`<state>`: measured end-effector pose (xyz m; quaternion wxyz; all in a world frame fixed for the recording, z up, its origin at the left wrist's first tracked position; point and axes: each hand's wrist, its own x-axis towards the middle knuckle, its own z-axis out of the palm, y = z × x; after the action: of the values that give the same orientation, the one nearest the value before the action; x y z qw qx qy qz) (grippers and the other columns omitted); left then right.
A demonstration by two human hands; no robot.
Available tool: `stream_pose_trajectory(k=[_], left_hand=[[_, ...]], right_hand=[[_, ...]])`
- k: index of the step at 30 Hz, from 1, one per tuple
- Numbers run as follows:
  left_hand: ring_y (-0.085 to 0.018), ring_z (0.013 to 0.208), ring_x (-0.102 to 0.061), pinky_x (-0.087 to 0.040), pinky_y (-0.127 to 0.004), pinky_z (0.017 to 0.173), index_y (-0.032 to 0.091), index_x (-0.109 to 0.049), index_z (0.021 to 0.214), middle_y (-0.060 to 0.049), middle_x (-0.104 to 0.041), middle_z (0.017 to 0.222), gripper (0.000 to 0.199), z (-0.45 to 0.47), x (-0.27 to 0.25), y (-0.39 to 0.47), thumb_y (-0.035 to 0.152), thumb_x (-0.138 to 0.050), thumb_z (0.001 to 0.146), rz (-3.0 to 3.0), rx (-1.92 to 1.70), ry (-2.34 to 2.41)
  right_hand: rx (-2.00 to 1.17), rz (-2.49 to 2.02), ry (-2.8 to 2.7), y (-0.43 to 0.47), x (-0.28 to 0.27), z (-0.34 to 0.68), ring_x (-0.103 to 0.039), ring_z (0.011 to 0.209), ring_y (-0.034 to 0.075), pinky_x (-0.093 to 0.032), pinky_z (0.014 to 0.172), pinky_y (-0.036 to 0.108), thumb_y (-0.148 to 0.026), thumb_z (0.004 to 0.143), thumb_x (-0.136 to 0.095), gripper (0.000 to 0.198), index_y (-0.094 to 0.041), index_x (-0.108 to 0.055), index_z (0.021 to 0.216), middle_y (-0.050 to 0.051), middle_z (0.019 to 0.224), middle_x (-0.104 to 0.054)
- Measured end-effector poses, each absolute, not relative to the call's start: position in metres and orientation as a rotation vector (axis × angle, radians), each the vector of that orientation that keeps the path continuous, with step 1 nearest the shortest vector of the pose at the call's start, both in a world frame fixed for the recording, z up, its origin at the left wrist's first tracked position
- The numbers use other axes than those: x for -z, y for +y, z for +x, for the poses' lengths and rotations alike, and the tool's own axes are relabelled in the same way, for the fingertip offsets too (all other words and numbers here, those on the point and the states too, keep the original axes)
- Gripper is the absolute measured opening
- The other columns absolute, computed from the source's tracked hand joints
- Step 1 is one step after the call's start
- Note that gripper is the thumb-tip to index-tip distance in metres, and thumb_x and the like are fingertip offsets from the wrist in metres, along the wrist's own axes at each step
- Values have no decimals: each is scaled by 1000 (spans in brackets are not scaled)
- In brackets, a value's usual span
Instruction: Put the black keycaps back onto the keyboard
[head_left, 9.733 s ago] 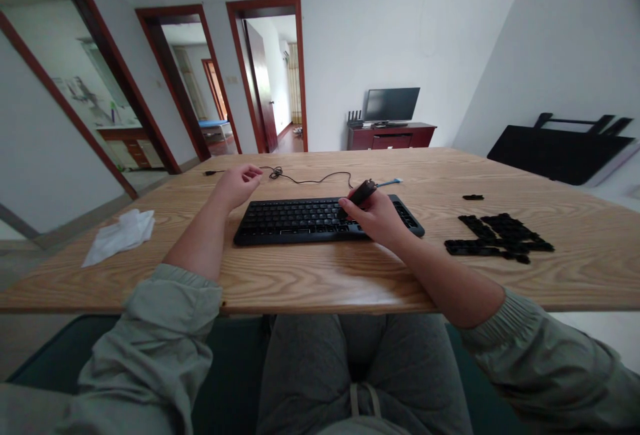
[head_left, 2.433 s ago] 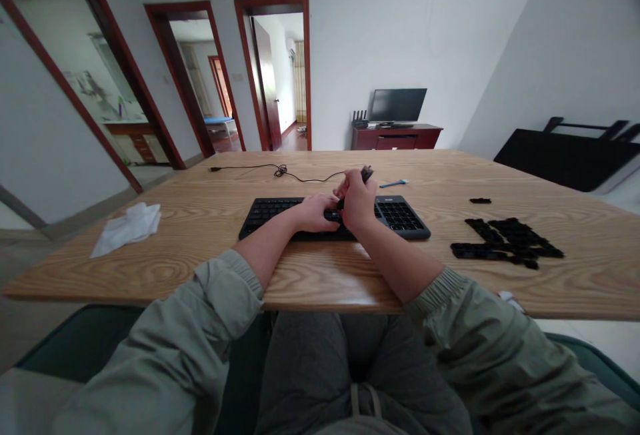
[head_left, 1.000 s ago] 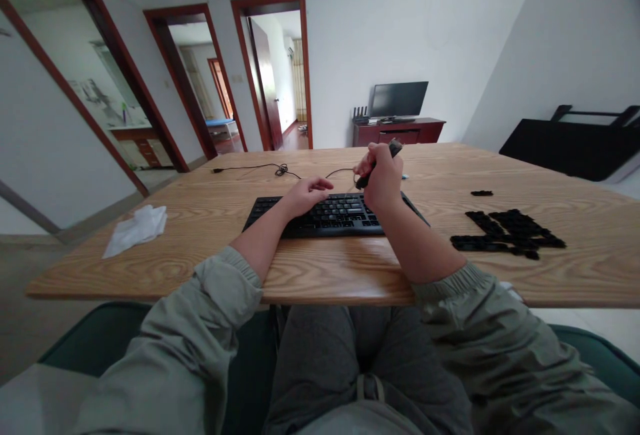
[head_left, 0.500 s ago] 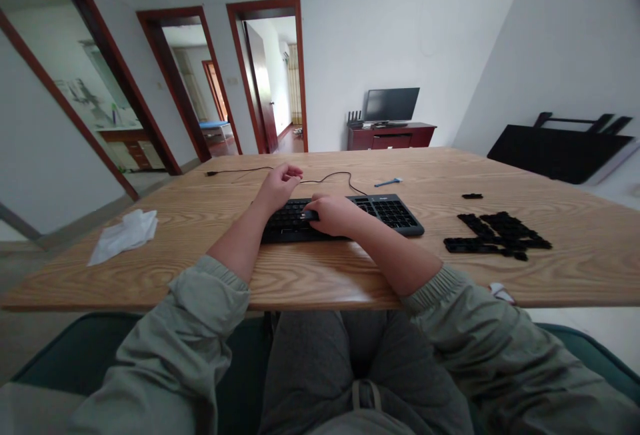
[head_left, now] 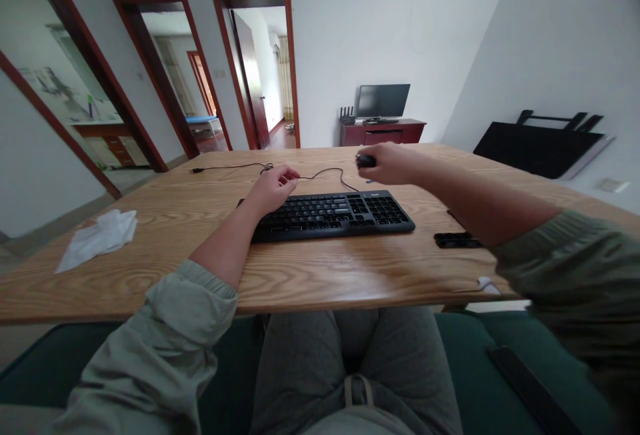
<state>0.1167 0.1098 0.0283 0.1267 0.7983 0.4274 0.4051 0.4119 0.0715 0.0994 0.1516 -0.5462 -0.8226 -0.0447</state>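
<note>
A black keyboard (head_left: pixel 330 213) lies on the wooden table before me, with dark gaps showing in its right-hand key area. My left hand (head_left: pixel 277 186) rests over the keyboard's back left part, its fingers loosely curved and nothing visible in them. Raised above the table behind the keyboard's right end, my right hand (head_left: pixel 390 163) pinches a small black piece (head_left: pixel 366 161), too small to name surely. Loose black keycaps (head_left: pixel 456 240) lie to the right, mostly hidden by my right forearm. A bit of a blue tool (head_left: pixel 369 181) shows under my right hand.
The keyboard's cable (head_left: pixel 320 173) runs along the back of the table to a plug (head_left: pixel 198 170) at the left. Crumpled white tissue (head_left: pixel 103 235) lies on the left. A small white item (head_left: pixel 487 285) is near the front edge. A monitor (head_left: pixel 383 101) stands on a far cabinet.
My right hand has lifted off the keyboard and moved right and back with the black piece. My left hand has stayed at the keyboard. The view has shifted slightly right.
</note>
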Motion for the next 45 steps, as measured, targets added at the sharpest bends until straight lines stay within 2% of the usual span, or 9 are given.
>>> stream_pose_trajectory(k=[5, 11, 17, 20, 24, 29, 37, 41, 45], left_hand=[[-18, 75, -60, -50, -31, 73, 16, -70, 98, -6, -70, 87, 30, 118, -28, 108, 38, -57, 83, 2340, -1167, 1276], [-18, 72, -59, -49, -31, 71, 16, -70, 97, -6, -69, 83, 31, 121, -28, 105, 40, -57, 83, 2334, -1137, 1325], [-19, 74, -60, -49, -31, 71, 17, -71, 97, -6, -69, 85, 29, 122, -27, 104, 39, -56, 84, 2362, -1121, 1317], [-19, 76, -61, -49, -31, 71, 17, -71, 97, -6, -70, 87, 28, 122, -28, 104, 38, -56, 84, 2372, -1123, 1313], [-19, 75, -60, -49, -31, 71, 17, -71, 96, -6, -70, 86, 29, 124, -29, 102, 38, -56, 84, 2363, -1110, 1340], [-18, 73, -59, -49, -31, 70, 17, -71, 98, -5, -70, 85, 29, 124, -28, 102, 38, -56, 84, 2378, -1102, 1339], [-18, 72, -59, -48, -30, 69, 17, -71, 98, -5, -69, 84, 30, 122, -27, 103, 39, -56, 84, 2390, -1093, 1346], [-18, 70, -59, -47, -30, 68, 17, -71, 98, -5, -68, 82, 29, 124, -27, 101, 38, -56, 84, 2382, -1090, 1343], [-18, 72, -59, -47, -31, 69, 17, -71, 98, -6, -69, 83, 30, 123, -32, 102, 38, -56, 84, 2382, -1091, 1358]], right_hand=[[142, -2137, -2161, 97, -108, 523, -58, 69, 20, -41, 65, 33, -37, 84, -59, 27, -16, -74, 92, 8, 75, -67], [104, -2506, -2158, 99, -69, 597, -62, 71, 23, -43, 65, 33, -33, 79, -63, 25, -12, -76, 85, 13, 79, -70], [-103, -2391, -2160, 104, -37, 611, -62, 71, 20, -40, 66, 32, -24, 71, -69, 17, -15, -76, 84, 12, 83, -72], [-116, -2432, -2110, 117, -30, 615, -63, 74, 22, -43, 68, 32, -25, 69, -72, 15, -17, -75, 81, 10, 83, -73], [0, -2490, -2053, 134, -26, 625, -64, 75, 24, -45, 69, 33, -30, 71, -71, 15, -17, -75, 78, 11, 83, -72], [30, -2486, -2097, 145, -24, 636, -63, 72, 21, -43, 67, 31, -32, 79, -66, 20, -15, -76, 82, 12, 83, -72], [130, -2620, -2077, 147, -25, 640, -64, 73, 25, -45, 67, 34, -34, 75, -69, 20, -15, -76, 79, 13, 80, -71], [157, -2551, -2116, 139, -28, 639, -63, 73, 24, -44, 68, 34, -31, 75, -69, 21, -11, -75, 80, 16, 84, -71], [185, -2443, -2114, 133, -41, 627, -62, 74, 22, -43, 68, 33, -35, 82, -62, 29, -10, -75, 88, 16, 86, -70]])
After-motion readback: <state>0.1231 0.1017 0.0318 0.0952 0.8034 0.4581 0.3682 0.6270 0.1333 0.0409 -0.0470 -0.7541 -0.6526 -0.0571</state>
